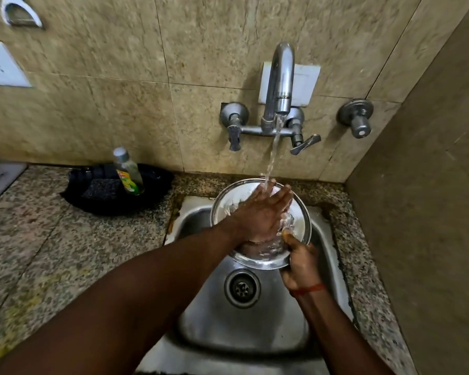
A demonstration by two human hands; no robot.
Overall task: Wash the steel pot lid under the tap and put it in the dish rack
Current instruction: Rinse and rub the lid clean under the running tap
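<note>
The round steel pot lid (299,216) is held tilted over the sink (244,328), under the tap (279,85). Water runs from the spout onto it. My right hand (299,263) grips the lid's near right rim, thumb on the inner face. My left hand (260,212) lies flat on the lid's face with fingers spread, right in the stream of water. Part of the lid is hidden under that hand. No dish rack is in view.
A black tray (152,196) on the granite counter (52,239) left of the sink holds a dish soap bottle (127,174) and a dark scrub pad (100,189). Tiled walls close in behind and at the right. A separate valve knob (358,120) sticks out right of the tap.
</note>
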